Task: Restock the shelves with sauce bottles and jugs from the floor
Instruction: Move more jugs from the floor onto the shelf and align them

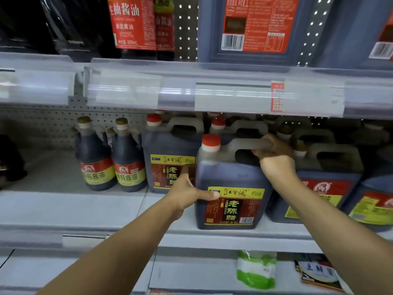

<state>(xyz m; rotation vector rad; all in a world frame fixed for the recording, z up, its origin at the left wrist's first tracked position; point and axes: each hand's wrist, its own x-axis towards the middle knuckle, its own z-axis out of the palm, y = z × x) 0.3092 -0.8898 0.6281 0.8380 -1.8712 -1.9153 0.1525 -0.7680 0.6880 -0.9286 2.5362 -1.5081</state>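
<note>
Right fingers (268,145): curled round the handle on top of the front jug (230,182), closed tight on it.
Right hand (274,155): grips that handle from the right, wrist bent down over the jug's top right corner.
Left thumb (209,195): pressed flat on the jug's yellow label edge; the other fingers reach round the jug's left side, mostly hidden.
Left hand (187,192): holds the jug's left wall, fingers only partly curled.
Front jug: dark liquid, red cap, standing upright near the front edge of the middle shelf (72,209).
Second jug (170,158): same label, just behind and left of the front jug.
Right jugs (323,184): red and yellow labels, touching or just beside the front jug, farther back.
Bottles (112,162): two dark ones with gold caps, left of the jugs, apart from both hands.
Upper shelf (212,94): clear price strip; a red-labelled bottle (131,22) and a big jug (255,28) stand above it.
Lower shelf: a green and white pouch (256,269).
</note>
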